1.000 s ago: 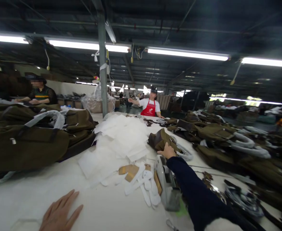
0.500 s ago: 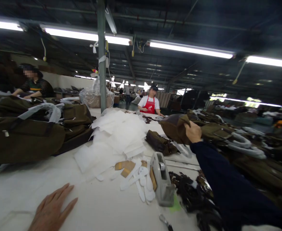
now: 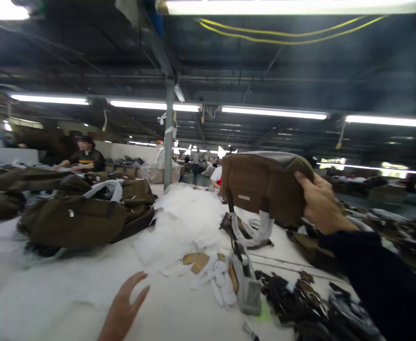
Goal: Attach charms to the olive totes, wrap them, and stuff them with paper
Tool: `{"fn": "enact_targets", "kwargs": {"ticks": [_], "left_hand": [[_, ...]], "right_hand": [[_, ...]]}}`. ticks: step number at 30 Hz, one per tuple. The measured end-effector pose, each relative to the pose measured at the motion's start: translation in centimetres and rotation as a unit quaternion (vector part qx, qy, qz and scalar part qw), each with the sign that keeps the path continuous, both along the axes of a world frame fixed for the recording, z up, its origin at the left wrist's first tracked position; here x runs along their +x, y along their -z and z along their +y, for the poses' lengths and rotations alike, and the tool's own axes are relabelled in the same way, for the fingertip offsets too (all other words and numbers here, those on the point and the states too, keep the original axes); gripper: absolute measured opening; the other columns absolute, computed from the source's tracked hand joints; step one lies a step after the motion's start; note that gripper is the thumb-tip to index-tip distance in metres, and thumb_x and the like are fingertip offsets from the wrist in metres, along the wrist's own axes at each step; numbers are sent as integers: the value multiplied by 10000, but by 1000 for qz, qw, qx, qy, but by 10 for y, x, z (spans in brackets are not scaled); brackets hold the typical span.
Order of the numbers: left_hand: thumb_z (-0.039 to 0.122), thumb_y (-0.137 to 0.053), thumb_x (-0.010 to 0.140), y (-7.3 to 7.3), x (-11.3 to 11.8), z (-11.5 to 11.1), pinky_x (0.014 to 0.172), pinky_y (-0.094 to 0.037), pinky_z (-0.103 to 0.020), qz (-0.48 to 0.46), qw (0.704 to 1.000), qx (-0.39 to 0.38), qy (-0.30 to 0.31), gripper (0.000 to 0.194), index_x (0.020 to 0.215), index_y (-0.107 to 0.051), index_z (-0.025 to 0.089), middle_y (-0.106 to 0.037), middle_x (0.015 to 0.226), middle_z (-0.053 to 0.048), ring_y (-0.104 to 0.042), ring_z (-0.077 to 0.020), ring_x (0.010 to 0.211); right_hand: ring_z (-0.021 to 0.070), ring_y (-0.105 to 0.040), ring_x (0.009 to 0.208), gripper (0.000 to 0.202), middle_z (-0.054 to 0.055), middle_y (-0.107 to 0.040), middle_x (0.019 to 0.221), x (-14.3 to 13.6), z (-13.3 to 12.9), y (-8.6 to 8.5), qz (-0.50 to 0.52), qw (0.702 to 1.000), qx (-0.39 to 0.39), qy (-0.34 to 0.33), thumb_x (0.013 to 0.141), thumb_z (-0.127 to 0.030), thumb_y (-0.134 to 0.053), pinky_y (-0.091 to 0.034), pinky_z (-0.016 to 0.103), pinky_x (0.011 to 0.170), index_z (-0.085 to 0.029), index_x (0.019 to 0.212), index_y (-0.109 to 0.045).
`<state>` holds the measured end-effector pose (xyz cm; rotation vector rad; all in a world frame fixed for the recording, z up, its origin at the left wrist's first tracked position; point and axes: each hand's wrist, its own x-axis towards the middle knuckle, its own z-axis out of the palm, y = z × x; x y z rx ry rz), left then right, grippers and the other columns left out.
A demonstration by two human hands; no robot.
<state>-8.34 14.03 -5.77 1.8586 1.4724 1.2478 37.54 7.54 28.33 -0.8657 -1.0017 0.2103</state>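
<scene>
My right hand [image 3: 319, 201] grips a brown-olive bag [image 3: 261, 182] by its right end and holds it up above the table. The bag hangs upside down, its dark base on top and its wrapped handles [image 3: 262, 229] dangling beneath. My left hand [image 3: 124, 303] hovers at or just over the white table [image 3: 168, 308], fingers apart, with nothing in it. Whether it touches the surface I cannot tell. Ahead of it rises a heap of white sheets [image 3: 190, 213]. Paper templates [image 3: 218, 277] lie between that heap and a grey tape dispenser [image 3: 246, 284].
Olive bags [image 3: 76, 218] are piled on the left, and more bags [image 3: 388, 232] lie on the right. Dark straps with metal fittings [image 3: 289, 298] sit right of the dispenser. A post [image 3: 169, 142] stands behind the sheets. One co-worker [image 3: 87, 156] sits at far left; another is mostly hidden behind the raised bag.
My right hand has lifted the bag from the pile on the right, so it hangs in front of me. My left hand has shifted right. The view has tilted upward.
</scene>
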Motion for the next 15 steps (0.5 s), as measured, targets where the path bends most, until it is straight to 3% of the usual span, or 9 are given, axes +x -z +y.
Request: {"fn": "enact_targets", "kwargs": {"ticks": [2,3,5,7,9,11,13,15], "left_hand": [[651,-586,738,-24,29,-28,1038,-416,-476,-131,978,-115,111,618,1154,-625,195,-635,1266,-137,-564,-329,1194],[649,-625,721,-34,45,-42,1024,-425,-461,-207,948,-172,168,644,1185,-615,203,-613,1303,-138,-551,-324,1216],[683,-598,756,-49,76,-65,1027,-410,-441,-382,849,-234,280,710,1310,-542,242,-559,1374,-132,-528,-295,1256],[735,-708,603,-59,97,-80,988,-427,-428,-497,757,-243,348,849,1276,-567,236,-561,1359,-150,-528,-322,1250],[722,-713,617,-66,102,-86,966,-442,-394,-591,702,-220,332,796,1241,-591,243,-576,1334,-130,-532,-303,1245],[649,-679,731,-73,92,-87,955,-462,-369,-662,675,-203,257,620,1191,-619,237,-601,1292,-108,-567,-266,1203],[531,-712,771,-78,72,-83,906,-504,-352,-700,670,-192,157,483,1149,-631,242,-636,1224,-81,-628,-231,1100],[410,-806,700,-82,47,-77,783,-548,-322,-704,688,-168,49,457,1091,-642,239,-678,1096,-48,-679,-194,911]], "right_hand": [[224,-705,888,319,63,-718,1124,-39,-17,5,62,997,-20,-37,763,-319,-700,-606,361,739,-286,1080,-700],[236,-706,913,330,49,-701,1175,-58,-24,11,83,995,-32,-51,762,-329,-703,-617,377,741,-324,1093,-697],[253,-703,965,371,14,-658,1264,-94,-35,28,100,990,-58,-87,768,-384,-703,-632,408,764,-400,1137,-671],[272,-698,998,417,-3,-635,1301,-126,-39,52,113,983,-88,-115,775,-458,-684,-637,449,791,-445,1189,-632],[293,-685,1037,465,-13,-619,1322,-151,-39,80,130,975,-121,-131,770,-511,-665,-637,488,803,-467,1229,-598],[297,-664,1084,508,-28,-609,1333,-168,-39,111,163,965,-150,-140,752,-552,-659,-642,479,788,-494,1249,-570],[291,-652,1107,571,-21,-608,1338,-176,-41,144,201,952,-181,-141,742,-581,-654,-641,447,788,-491,1292,-533],[304,-659,1095,652,28,-627,1320,-178,-50,176,176,949,-213,-150,773,-596,-620,-618,468,845,-397,1378,-481]]}}
